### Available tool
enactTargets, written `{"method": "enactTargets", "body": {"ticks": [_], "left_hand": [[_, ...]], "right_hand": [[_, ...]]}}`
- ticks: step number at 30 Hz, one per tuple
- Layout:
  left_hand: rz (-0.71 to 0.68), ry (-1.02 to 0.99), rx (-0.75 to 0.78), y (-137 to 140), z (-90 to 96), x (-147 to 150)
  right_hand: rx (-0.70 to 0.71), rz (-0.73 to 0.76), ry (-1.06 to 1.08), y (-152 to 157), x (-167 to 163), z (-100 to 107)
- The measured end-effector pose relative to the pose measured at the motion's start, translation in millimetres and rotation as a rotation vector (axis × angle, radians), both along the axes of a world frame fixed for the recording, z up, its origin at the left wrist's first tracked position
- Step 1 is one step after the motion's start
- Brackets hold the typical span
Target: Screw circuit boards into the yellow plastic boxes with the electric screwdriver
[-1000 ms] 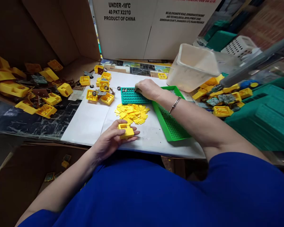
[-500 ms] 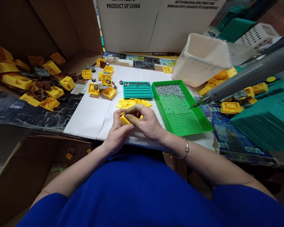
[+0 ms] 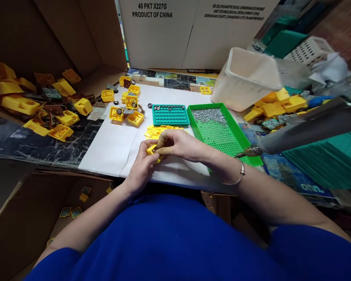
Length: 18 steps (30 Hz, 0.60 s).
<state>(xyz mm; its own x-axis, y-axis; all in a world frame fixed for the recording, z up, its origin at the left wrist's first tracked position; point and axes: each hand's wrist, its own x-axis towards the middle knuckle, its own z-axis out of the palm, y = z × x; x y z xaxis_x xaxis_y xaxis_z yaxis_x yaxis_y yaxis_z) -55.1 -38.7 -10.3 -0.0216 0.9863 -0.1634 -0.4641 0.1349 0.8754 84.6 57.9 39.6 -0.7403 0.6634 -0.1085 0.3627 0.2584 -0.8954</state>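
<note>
My left hand (image 3: 142, 166) is closed round a small yellow plastic housing (image 3: 151, 149), held just above the white work sheet. Thumb and fingers of my right hand (image 3: 178, 145) are pinched together at the housing's open side; what sits between them is hidden. Right behind my hands lies a heap of flat yellow plastic pieces (image 3: 153, 131). Beyond it is a teal ridged tray (image 3: 171, 116) with small round metal parts along its back row. To its left are several yellow housings (image 3: 135, 118) with wires and small round black parts.
A green perforated tray (image 3: 242, 134) holds many small screws (image 3: 209, 115). An electric screwdriver (image 3: 295, 130) reaches in from the right, its tip over that tray. Behind stands a translucent bin (image 3: 248, 80). Yellow housings spill from a carton (image 3: 105, 47) at left; another open carton (image 3: 14, 218) sits below.
My right hand has turned and shifted, its forearm now lying across the green tray's near corner. The housing is more exposed in my left hand. The screwdriver has swung lower.
</note>
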Motion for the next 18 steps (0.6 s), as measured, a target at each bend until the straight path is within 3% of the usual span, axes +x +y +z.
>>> {"method": "enactTargets", "body": {"ticks": [3, 5, 7, 9, 12, 18], "left_hand": [[0.022, -0.101, -0.051, 0.2, 8.5, -1.8], [0.022, -0.139, -0.093, -0.1, 11.6, -3.7], [0.012, -0.148, -0.115, -0.3, 11.5, -5.9], [0.010, -0.146, -0.115, -0.1, 9.6, -7.7], [0.010, -0.144, -0.112, 1.0, 7.3, -8.9], [0.012, -0.162, -0.095, 0.1, 8.7, -8.7]], "right_hand": [[0.027, 0.061, -0.020, 21.2, -5.5, 7.2], [0.230, -0.044, -0.096, 42.6, -13.4, 8.9], [0.520, -0.158, -0.265, 65.6, -24.3, 6.1], [0.699, -0.171, -0.467, 85.5, -35.9, -0.1], [0.748, -0.165, -0.625, 105.2, -48.9, -10.0], [0.710, -0.209, -0.633, 110.4, -50.5, -10.6]]}}
